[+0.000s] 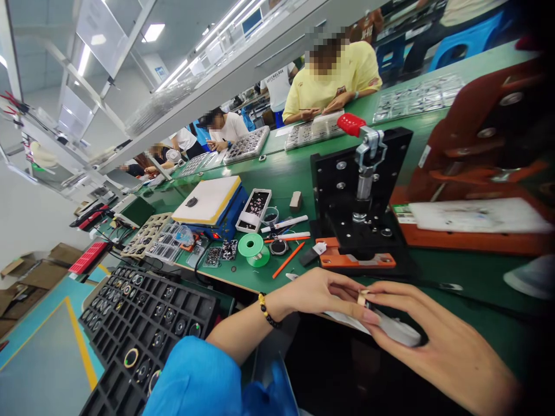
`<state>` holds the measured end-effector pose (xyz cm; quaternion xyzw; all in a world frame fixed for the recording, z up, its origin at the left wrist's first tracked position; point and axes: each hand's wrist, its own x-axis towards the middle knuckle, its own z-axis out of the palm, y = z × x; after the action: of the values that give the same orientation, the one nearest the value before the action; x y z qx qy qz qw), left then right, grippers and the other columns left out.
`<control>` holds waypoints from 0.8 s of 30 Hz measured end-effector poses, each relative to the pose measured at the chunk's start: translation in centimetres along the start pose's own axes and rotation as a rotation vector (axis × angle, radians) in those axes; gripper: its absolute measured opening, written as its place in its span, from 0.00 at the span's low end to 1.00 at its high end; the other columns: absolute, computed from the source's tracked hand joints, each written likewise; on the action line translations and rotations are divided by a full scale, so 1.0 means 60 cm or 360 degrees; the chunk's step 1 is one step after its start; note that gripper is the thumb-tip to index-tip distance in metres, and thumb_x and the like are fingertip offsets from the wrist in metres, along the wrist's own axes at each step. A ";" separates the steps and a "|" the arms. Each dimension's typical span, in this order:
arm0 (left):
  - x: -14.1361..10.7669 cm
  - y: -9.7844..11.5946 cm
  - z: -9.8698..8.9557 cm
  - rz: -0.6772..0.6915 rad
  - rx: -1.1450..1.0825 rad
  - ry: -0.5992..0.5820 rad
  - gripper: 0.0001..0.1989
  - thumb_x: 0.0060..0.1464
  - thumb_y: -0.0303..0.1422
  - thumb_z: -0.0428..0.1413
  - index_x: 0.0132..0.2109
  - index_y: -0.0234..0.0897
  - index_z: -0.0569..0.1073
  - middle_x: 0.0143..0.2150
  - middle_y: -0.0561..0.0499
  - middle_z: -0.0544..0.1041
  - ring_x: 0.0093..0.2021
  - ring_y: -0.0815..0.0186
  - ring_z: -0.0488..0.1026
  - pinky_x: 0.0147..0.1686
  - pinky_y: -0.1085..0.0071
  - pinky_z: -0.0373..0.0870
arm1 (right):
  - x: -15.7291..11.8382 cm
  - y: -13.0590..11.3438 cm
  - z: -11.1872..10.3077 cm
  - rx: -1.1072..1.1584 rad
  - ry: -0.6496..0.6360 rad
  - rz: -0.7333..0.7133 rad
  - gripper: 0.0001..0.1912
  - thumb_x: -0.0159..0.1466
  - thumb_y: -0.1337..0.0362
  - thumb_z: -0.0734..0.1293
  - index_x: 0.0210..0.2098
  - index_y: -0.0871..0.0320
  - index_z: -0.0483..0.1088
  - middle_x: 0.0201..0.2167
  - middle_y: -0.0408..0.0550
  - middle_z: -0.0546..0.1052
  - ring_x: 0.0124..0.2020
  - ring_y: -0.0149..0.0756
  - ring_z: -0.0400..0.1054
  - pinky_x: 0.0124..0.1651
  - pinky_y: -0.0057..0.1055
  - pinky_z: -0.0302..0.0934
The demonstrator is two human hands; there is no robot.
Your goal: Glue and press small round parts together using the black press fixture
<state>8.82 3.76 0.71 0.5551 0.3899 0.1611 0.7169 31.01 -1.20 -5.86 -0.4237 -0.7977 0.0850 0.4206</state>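
Observation:
My left hand [323, 294], with a beaded bracelet at its wrist, reaches in from the lower middle. Its fingers are pressed round a small pale and dark part [363, 299] at the table's front edge. From the right comes my right hand [433, 335], its thumb and fingertips closed on the same part. A whitish rounded object [401, 330] lies under the right palm, partly hidden by the fingers. Just beyond the hands stands a black toggle press [359, 190] with a red handle [351, 124] and an orange base plate [355, 257].
On the green table are a green spool [254, 249], an orange stick [288, 260], a white parts tray [255, 209] and a blue box [217, 211]. A black compartment tray [143, 312] stands left. A brown machine [485, 156] is at right. People sit opposite.

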 end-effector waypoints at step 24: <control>-0.003 -0.003 0.003 0.0190 -0.0146 0.0112 0.41 0.39 0.47 0.76 0.58 0.33 0.79 0.48 0.41 0.80 0.49 0.54 0.78 0.60 0.53 0.69 | 0.055 -0.003 -0.013 0.0050 0.0028 -0.0208 0.11 0.69 0.53 0.66 0.49 0.48 0.70 0.49 0.44 0.78 0.50 0.41 0.78 0.46 0.36 0.75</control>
<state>8.77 3.46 0.61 0.5379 0.3732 0.2407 0.7166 30.50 0.98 -3.30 -0.3647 -0.8185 0.0661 0.4389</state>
